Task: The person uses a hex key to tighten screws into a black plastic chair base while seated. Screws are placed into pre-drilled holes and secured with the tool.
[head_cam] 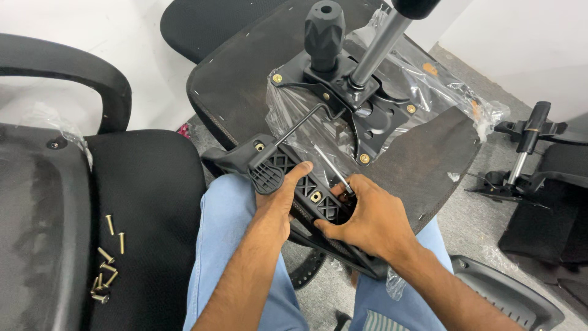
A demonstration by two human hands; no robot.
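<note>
Roughly eight loose screws [105, 270] lie beside two hands [367, 220] gripping one armrest bracket [306, 190].

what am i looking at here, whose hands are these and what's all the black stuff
One camera, worn on a person's head, looks down at their own two bare hands. An upturned office chair seat rests on their lap, its metal mechanism and a gas cylinder pointing up. The left hand steadies a black plastic armrest bracket. The right hand holds a thin metal key at a bolt hole in it. Loose brass screws lie on another chair seat to the left.
</note>
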